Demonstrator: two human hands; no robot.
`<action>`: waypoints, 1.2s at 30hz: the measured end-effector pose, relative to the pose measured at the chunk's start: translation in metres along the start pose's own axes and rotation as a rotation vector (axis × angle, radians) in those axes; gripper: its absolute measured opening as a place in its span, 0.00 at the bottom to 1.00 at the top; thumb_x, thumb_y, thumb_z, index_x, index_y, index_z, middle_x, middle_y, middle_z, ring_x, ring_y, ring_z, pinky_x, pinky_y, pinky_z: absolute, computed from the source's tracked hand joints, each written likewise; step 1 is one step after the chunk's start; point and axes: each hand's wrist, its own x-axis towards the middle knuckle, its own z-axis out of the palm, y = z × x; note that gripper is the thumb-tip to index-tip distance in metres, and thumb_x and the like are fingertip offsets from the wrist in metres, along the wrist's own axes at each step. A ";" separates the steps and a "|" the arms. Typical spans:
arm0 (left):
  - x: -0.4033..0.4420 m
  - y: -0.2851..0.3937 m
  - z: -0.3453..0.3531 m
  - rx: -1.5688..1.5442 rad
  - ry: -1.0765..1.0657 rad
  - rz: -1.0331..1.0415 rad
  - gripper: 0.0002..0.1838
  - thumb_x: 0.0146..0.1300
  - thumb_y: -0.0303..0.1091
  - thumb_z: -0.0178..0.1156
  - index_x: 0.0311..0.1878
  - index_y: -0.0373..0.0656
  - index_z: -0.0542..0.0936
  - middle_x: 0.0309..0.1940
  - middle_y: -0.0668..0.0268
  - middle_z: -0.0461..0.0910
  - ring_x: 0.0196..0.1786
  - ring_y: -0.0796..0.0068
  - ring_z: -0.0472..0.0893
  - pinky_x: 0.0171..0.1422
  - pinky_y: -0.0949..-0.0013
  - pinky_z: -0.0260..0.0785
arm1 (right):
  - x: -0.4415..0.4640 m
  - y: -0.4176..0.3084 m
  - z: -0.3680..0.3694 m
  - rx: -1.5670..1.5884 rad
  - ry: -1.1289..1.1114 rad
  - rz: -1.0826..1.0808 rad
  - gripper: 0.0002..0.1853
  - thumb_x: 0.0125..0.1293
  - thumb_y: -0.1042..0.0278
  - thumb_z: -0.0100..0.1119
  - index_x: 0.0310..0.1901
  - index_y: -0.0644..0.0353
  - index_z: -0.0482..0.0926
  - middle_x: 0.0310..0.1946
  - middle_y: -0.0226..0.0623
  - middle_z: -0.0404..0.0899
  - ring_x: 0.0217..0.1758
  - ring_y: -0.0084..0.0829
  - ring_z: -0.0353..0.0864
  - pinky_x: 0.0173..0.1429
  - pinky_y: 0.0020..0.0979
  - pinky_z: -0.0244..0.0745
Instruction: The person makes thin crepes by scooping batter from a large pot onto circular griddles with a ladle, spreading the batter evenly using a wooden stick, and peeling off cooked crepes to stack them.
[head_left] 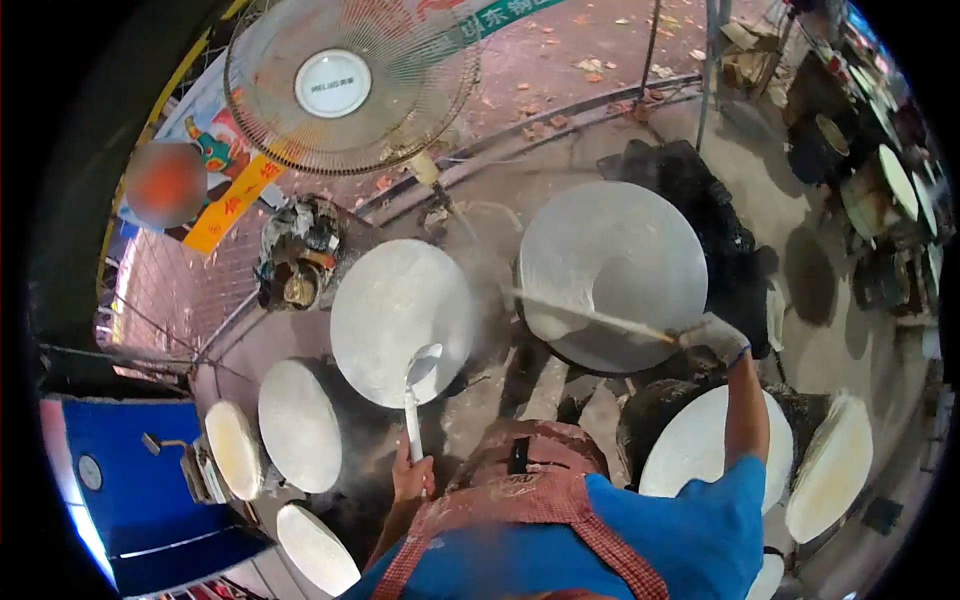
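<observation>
a blue shirt (pixel 645 525) fills the nearest part of the view, under a red checked apron (pixel 530 490) whose straps run down over the shoulders. ahead of it, the bare left hand (pixel 411 478) has its fingers curled around the handle of a pale ladle (pixel 413 428), with no visible gap in the grip. the right hand (pixel 712 340), in a light glove, is bent around the brownish end of a long stick (pixel 600 318); the grip looks firm, though i cannot tell each finger apart.

the ladle's bowl is at the lower edge of a white-surfaced round griddle (pixel 392 310); i cannot tell whether it touches. the stick slants across the lower part of a larger grey round griddle (pixel 640 260), just beside the first one, its far end blurred near that rim.

two pale discs (pixel 300 425) stand tilted to the left, another lies lower down, and more sit to the right, one partly behind the right arm. beyond the griddles, a dark lumpy mass (pixel 725 210) borders the grey one, and a bin (pixel 303 255) of crumpled stuff stands past the white one. an electric fan (pixel 333 83) rises above it. farther off, a low curb (pixel 560 130) edges reddish ground (pixel 560 70) dotted with leaves.
</observation>
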 end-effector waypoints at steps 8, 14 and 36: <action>-0.007 -0.011 -0.035 0.020 -0.028 0.049 0.38 0.57 0.19 0.50 0.70 0.52 0.50 0.13 0.69 0.63 0.09 0.79 0.63 0.10 0.74 0.56 | 0.049 -0.024 0.019 -0.394 0.197 0.203 0.11 0.48 0.60 0.64 0.29 0.57 0.82 0.21 0.27 0.75 0.22 0.19 0.70 0.27 0.24 0.64; 0.017 -0.004 -0.086 0.042 -0.223 0.040 0.38 0.57 0.20 0.49 0.70 0.51 0.50 0.14 0.69 0.64 0.08 0.82 0.62 0.10 0.77 0.54 | -0.175 0.021 0.122 -0.422 0.651 0.295 0.09 0.52 0.66 0.56 0.27 0.62 0.81 0.13 0.29 0.69 0.10 0.18 0.62 0.14 0.24 0.54; -0.011 0.015 -0.172 -0.173 -0.466 -0.017 0.38 0.57 0.20 0.46 0.70 0.58 0.48 0.14 0.70 0.62 0.09 0.82 0.60 0.08 0.76 0.53 | 0.017 0.119 0.370 -0.282 1.273 -0.016 0.17 0.56 0.57 0.60 0.48 0.49 0.80 0.43 0.43 0.80 0.47 0.38 0.79 0.53 0.29 0.70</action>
